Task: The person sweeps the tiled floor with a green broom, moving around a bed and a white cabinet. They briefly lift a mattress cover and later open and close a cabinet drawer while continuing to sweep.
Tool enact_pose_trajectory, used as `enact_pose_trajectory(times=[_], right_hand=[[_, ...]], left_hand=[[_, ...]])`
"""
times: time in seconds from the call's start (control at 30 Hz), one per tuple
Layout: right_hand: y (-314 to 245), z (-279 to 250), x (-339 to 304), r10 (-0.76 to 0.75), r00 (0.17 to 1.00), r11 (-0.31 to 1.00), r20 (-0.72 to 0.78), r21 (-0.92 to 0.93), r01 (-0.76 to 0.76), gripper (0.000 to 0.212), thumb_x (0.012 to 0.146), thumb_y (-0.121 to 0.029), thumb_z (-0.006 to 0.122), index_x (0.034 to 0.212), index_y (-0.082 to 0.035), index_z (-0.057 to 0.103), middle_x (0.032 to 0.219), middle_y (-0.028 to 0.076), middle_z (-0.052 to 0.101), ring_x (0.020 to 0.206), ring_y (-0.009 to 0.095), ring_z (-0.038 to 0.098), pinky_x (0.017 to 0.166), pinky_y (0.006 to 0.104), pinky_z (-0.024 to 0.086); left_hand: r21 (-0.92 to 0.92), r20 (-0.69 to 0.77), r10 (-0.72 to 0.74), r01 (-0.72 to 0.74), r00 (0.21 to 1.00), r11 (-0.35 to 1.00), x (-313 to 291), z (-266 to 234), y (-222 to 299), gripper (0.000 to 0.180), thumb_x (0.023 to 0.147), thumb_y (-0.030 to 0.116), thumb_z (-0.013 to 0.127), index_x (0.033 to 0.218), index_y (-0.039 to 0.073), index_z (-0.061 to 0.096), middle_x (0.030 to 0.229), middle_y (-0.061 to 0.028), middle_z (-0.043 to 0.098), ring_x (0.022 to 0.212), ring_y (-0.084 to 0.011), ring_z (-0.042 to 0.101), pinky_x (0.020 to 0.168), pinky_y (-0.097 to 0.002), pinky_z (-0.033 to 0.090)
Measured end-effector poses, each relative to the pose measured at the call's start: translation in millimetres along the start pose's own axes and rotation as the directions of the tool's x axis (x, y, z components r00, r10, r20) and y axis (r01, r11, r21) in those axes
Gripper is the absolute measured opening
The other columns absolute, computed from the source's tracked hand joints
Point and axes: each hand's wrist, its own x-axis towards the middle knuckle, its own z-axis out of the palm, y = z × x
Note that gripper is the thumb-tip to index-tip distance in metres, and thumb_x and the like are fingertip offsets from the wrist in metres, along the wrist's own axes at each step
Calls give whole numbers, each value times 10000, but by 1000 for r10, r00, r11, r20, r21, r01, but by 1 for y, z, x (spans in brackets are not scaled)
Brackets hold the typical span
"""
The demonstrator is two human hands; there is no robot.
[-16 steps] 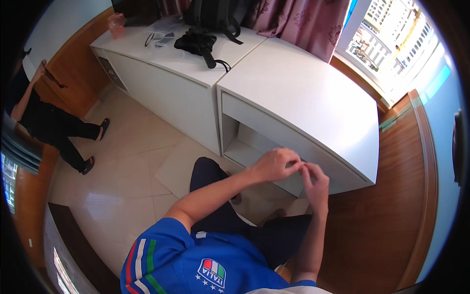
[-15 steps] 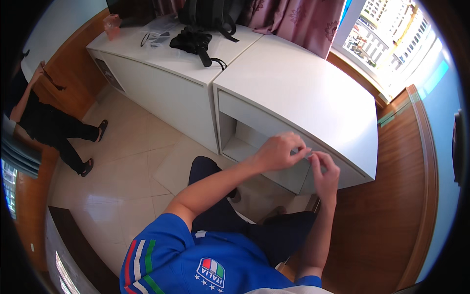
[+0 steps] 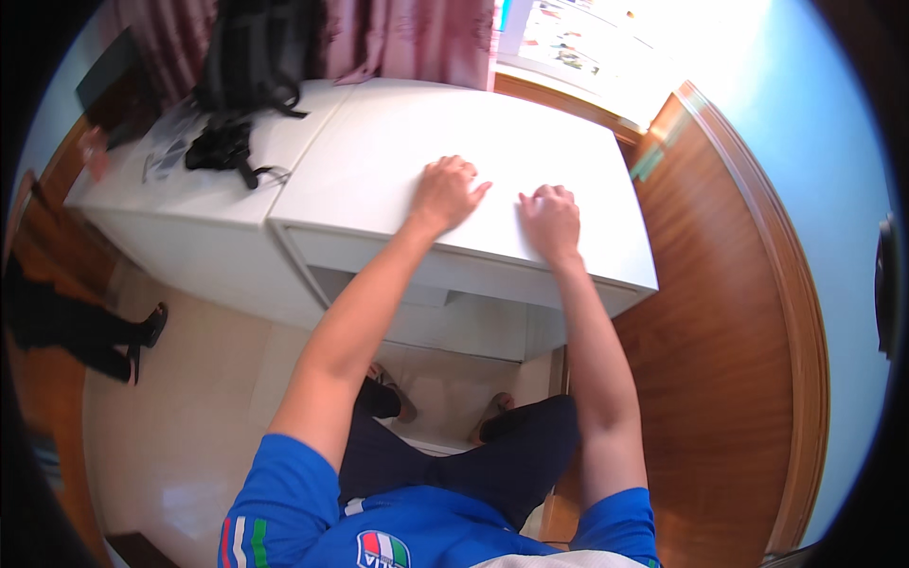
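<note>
Both of my hands rest on the white top of a cabinet (image 3: 379, 142), a short gap between them. My left hand (image 3: 445, 197) lies there palm down, its thumb apart from slightly bent fingers. To its right, nearer the cabinet's right end, my right hand (image 3: 552, 225) is also palm down with the thumb stuck out. Nothing shows in either hand, though the undersides of the palms are hidden. Below the top, the cabinet has an open compartment (image 3: 464, 322), partly covered by my left forearm.
A second white cabinet (image 3: 199, 246) adjoins on the left, bearing a black backpack (image 3: 256, 57), a black bundle with a handle (image 3: 222, 150) and clear plastic (image 3: 166, 156). Another person's dark-trousered legs (image 3: 76, 317) are at far left. A wooden panel (image 3: 720, 350) stands at right.
My hands, earlier pinched together in front of the cabinet, have parted and come down on its top. The view has turned right, and the other person sits further toward the left edge.
</note>
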Motion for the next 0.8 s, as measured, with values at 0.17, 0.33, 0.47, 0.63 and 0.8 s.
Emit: enact_pose_trajectory(times=[0.17,0.33,0.47,0.63,0.8], right_hand=[[-1,8,-5,82,997,997,-18,-3,-82,624,913,-373,624,1386,9,483,1387,243,510,1333,355,456,1128,463,328],[3,1,-5,114,982,993,152,-1,-115,523,931,-367,590,1317,-16,556,1356,192,539,1264,293,517,1118,490,321],[-4,-4,-3,71,995,997,71,32,-73,362,928,-320,597,1118,-20,668,1204,171,638,1166,308,582,1029,430,415],[1,-7,16,90,989,995,115,33,-95,229,912,-227,612,948,-28,719,1052,148,696,1059,286,637,917,392,506],[6,9,6,-58,998,970,16,238,53,189,898,-165,616,952,-26,733,1058,149,707,1073,277,639,922,391,514]], left_hand=[[114,-54,48,-42,997,993,-4,-3,-2,442,896,372,659,1170,25,649,1312,-160,589,1275,-294,505,1072,-435,377],[27,110,-61,58,992,998,1,-12,10,404,904,360,652,1115,16,672,1215,-152,645,1187,-300,565,1017,-424,413],[19,82,-30,29,996,999,-4,-13,8,334,907,337,653,1001,21,702,1125,-146,669,1101,-296,601,963,-409,443],[-1,88,-27,27,996,1000,-2,-13,12,312,908,318,655,1000,22,690,1060,-132,678,1048,-290,616,956,-405,450],[122,30,-43,39,999,992,-6,-5,1,415,927,361,624,1136,4,661,1250,-136,620,1219,-285,538,1078,-411,376]])
